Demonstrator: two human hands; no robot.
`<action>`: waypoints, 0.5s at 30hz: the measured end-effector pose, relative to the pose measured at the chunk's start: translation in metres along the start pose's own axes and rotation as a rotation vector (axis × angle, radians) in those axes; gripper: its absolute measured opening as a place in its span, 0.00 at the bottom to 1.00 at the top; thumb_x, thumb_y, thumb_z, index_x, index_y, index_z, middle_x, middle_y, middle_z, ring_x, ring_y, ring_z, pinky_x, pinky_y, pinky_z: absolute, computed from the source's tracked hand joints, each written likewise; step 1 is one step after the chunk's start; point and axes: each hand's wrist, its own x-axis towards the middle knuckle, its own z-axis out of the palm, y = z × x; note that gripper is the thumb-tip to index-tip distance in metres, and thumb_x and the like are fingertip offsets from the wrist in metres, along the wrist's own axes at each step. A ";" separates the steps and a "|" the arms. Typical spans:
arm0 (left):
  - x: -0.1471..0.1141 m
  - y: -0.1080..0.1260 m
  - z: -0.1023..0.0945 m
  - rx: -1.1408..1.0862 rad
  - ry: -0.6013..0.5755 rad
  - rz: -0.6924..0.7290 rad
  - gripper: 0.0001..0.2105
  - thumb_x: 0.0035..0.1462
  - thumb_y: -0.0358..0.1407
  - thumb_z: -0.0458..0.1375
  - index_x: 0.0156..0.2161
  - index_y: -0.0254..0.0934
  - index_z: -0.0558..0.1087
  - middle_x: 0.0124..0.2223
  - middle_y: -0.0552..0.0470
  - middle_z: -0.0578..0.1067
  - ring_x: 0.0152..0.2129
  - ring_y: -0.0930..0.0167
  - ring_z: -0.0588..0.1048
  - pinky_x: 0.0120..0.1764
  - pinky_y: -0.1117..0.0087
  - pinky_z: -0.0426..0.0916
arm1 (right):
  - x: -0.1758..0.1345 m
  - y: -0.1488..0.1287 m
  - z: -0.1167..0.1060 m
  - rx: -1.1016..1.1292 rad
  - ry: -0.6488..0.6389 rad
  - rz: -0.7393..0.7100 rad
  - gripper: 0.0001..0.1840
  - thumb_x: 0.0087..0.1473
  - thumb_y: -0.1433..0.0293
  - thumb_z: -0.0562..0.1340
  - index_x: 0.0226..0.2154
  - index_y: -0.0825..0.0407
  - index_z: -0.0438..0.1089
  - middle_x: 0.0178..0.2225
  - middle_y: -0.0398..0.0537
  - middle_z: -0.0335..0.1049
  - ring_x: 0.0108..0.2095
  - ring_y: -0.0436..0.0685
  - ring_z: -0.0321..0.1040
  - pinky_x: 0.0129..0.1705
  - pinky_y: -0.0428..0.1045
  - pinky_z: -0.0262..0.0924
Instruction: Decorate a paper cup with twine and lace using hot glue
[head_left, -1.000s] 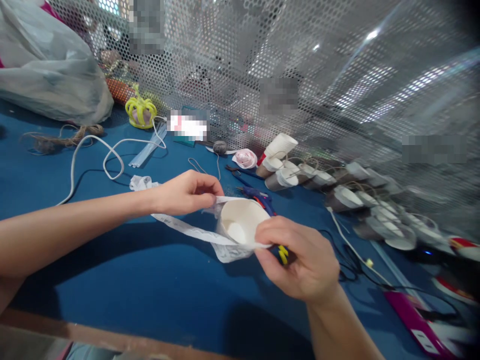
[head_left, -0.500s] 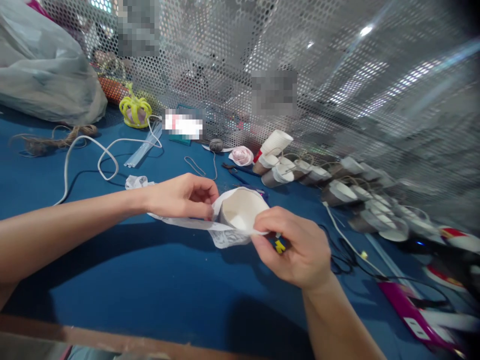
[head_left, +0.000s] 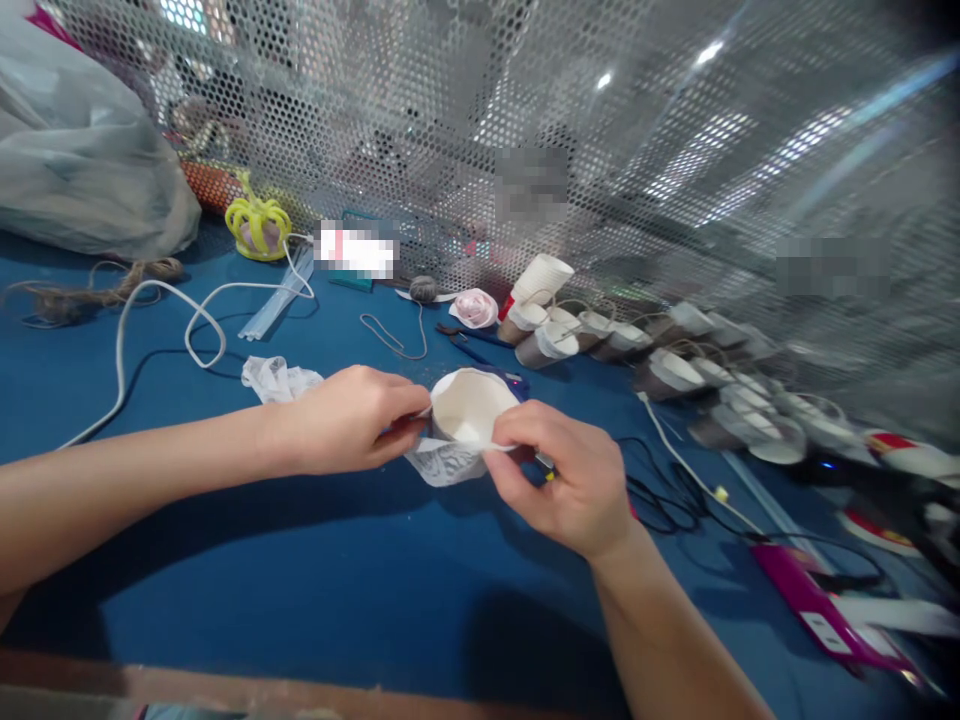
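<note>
A white-lined paper cup [head_left: 466, 400] is tipped so that its mouth faces me, with white lace [head_left: 446, 464] hanging along its near rim. My left hand [head_left: 367, 415] has its fingers pinched together on the lace at the cup's left edge. At the right front of the rim, my right hand [head_left: 566, 475] presses the lace and the cup's edge between thumb and fingers. More lace lies bunched behind my left wrist. Partly hidden behind the cup is a dark blue tool with a small red light.
Along the perforated metal screen stand several rope-handled cups [head_left: 551, 345], a pink fabric rose [head_left: 474, 308] and a yellow basket-like ornament [head_left: 259, 228]. Clear glue sticks [head_left: 279, 295] and a white cord lie left. Black cables and a purple power strip [head_left: 825, 612] are at right.
My left hand has come down to the cup's left front, pinching the lace nearer the rim. The lace strip that stretched beneath it is now mostly covered. My right hand keeps its pinch.
</note>
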 end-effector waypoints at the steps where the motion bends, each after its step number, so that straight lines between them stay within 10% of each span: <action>1: -0.001 0.000 0.000 0.023 0.003 0.023 0.09 0.55 0.30 0.49 0.31 0.32 0.71 0.27 0.49 0.71 0.21 0.74 0.68 0.25 0.75 0.61 | 0.000 0.000 0.001 0.000 0.000 0.006 0.07 0.47 0.78 0.60 0.25 0.52 0.61 0.21 0.44 0.66 0.19 0.47 0.59 0.20 0.43 0.57; 10: 0.000 0.001 0.001 -0.008 0.101 0.120 0.17 0.52 0.47 0.55 0.32 0.31 0.72 0.34 0.44 0.72 0.30 0.68 0.70 0.34 0.69 0.67 | -0.002 0.003 0.004 0.034 0.006 0.040 0.07 0.47 0.77 0.60 0.26 0.51 0.61 0.22 0.43 0.64 0.19 0.47 0.57 0.21 0.44 0.56; 15: -0.001 -0.001 0.001 -0.090 0.085 0.057 0.08 0.55 0.35 0.53 0.29 0.33 0.71 0.35 0.46 0.71 0.31 0.72 0.70 0.34 0.73 0.66 | -0.003 0.004 0.003 0.041 -0.003 0.059 0.06 0.48 0.76 0.59 0.26 0.51 0.61 0.22 0.43 0.64 0.20 0.48 0.58 0.21 0.45 0.56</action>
